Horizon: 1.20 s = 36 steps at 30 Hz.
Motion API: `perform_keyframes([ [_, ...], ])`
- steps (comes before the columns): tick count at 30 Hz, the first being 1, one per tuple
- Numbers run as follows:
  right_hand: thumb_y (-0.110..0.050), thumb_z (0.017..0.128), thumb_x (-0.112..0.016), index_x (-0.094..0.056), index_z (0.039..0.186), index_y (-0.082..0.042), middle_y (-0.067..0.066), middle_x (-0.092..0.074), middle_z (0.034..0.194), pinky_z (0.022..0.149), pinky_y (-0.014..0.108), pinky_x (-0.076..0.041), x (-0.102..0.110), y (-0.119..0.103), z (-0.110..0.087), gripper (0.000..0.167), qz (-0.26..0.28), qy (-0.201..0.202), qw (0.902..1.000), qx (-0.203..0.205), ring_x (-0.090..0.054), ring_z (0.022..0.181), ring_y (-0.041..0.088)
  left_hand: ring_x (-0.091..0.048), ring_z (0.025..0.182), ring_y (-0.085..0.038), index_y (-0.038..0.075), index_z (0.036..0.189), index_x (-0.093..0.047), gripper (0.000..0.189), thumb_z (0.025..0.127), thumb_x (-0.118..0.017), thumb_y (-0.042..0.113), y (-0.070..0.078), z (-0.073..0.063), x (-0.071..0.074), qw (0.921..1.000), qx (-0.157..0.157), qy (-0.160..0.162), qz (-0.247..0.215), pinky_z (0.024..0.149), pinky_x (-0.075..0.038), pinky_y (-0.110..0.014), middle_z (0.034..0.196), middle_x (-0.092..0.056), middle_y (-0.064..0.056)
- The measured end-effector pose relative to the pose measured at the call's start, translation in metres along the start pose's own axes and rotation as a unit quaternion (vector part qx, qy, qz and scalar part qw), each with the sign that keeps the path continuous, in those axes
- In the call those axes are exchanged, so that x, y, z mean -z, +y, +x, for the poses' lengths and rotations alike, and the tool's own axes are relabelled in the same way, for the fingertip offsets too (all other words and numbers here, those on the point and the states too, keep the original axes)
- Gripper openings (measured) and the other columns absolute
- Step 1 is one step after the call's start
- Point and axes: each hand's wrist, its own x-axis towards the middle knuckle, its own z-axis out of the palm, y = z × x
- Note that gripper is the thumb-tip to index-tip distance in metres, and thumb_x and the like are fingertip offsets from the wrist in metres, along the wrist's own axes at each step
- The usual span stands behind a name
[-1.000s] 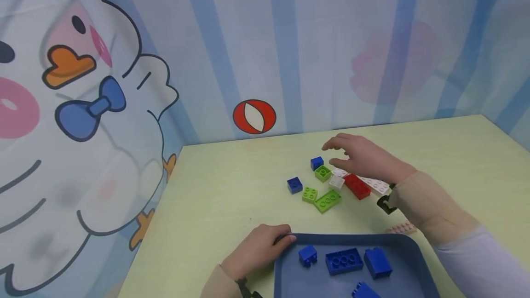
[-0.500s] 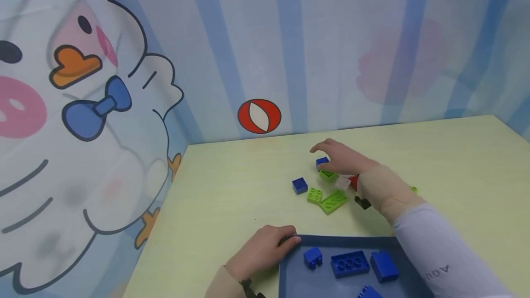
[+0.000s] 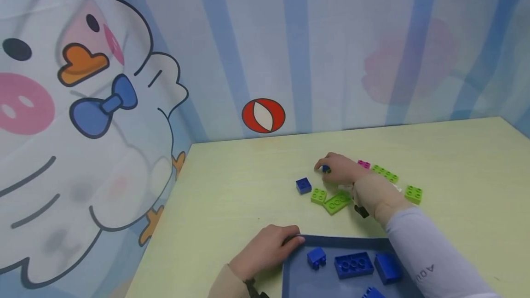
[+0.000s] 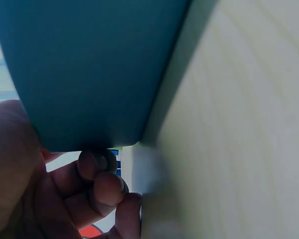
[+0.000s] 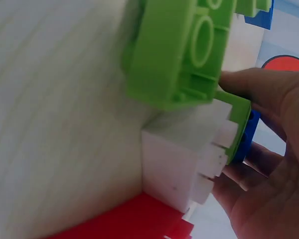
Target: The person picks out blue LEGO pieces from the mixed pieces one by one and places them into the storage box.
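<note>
My left hand (image 3: 269,248) grips the far left corner of a dark blue tray (image 3: 343,242), thumb along the rim. In the left wrist view, its fingers (image 4: 108,188) curl by the outside of the tray. Beyond the tray, my right hand (image 3: 340,169) has its fingers round a small blue toy brick (image 3: 326,169), which they partly hide. In the right wrist view that blue brick (image 5: 247,135) shows between thumb and fingers, behind a green brick (image 5: 239,115). A white brick (image 5: 174,154) and a red brick (image 5: 124,219) lie close by.
Left of the right hand sit another blue brick (image 3: 303,186), a small green brick (image 3: 318,196) and a longer green brick (image 3: 337,202). More green bricks (image 3: 413,194) and a pink brick (image 3: 364,164) lie rightward. Several blue bricks (image 3: 354,265) are in the tray.
My right hand has moved left and then down onto the blue brick, its fingers closing round it. My left hand stays at the tray corner. The head view has shifted slightly.
</note>
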Motion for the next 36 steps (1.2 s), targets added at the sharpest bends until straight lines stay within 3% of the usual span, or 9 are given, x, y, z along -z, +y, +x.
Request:
perform_keyframes([
  [8,-0.006,0.097,-0.06,-0.066,0.125,-0.005,0.019,-0.056,0.119,0.096,0.049,-0.045,-0.002,-0.0013,-0.0014,0.029,0.0,0.018,0.9998,-0.003,-0.058,0.1,0.028,-0.047,0.062,-0.004,0.021,0.088,-0.059,0.022,0.105,-0.055,0.033,-0.0001,0.0001,-0.0002,1.0,-0.003,0.0,0.001,0.062,-0.04,-0.023,0.067,-0.047,0.011],
  [26,-0.003,0.097,-0.062,-0.07,0.116,-0.008,0.013,-0.058,0.108,0.09,0.046,-0.047,-0.0061,0.0027,-0.0001,0.021,-0.008,0.041,0.9991,-0.007,-0.056,0.09,0.025,-0.046,0.06,-0.004,0.02,0.09,-0.061,0.022,0.106,-0.054,0.034,-0.0006,0.0018,-0.0013,1.0,-0.01,0.0,-0.001,0.061,-0.04,-0.023,0.068,-0.048,0.012],
  [36,0.0,0.095,-0.064,-0.071,0.108,-0.006,0.01,-0.058,0.098,0.085,0.044,-0.048,-0.0057,0.0015,0.0008,0.017,-0.025,0.058,0.9979,0.016,-0.055,0.084,0.023,-0.046,0.06,-0.003,0.02,0.088,-0.06,0.022,0.105,-0.055,0.033,0.0,-0.0006,-0.0013,0.9998,-0.016,0.009,-0.005,0.061,-0.04,-0.022,0.067,-0.047,0.012],
])
